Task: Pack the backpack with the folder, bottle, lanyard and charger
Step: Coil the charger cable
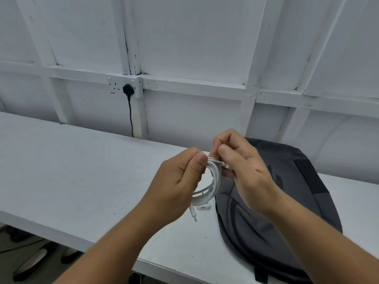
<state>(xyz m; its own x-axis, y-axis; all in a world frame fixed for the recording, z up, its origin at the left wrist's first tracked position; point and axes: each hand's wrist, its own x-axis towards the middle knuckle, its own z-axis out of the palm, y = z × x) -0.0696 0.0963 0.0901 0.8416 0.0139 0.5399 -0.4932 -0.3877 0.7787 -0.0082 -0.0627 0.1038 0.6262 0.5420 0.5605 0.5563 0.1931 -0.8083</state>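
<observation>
Your 2 hands clamp the coiled white charger cable [214, 177]: left hand [178, 181] pinches the coil's left side, right hand [242, 165] the wrap on top. It hangs over the tabletop [82, 171], just left of the dark grey fabric backpack [287, 201] lying flat by the near edge. Right hand is nearer the bag.

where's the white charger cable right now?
Head view, centre: the coiled white charger cable hangs between the left hand and right hand, both pinching it, above the table, just left of the grey backpack.
</observation>
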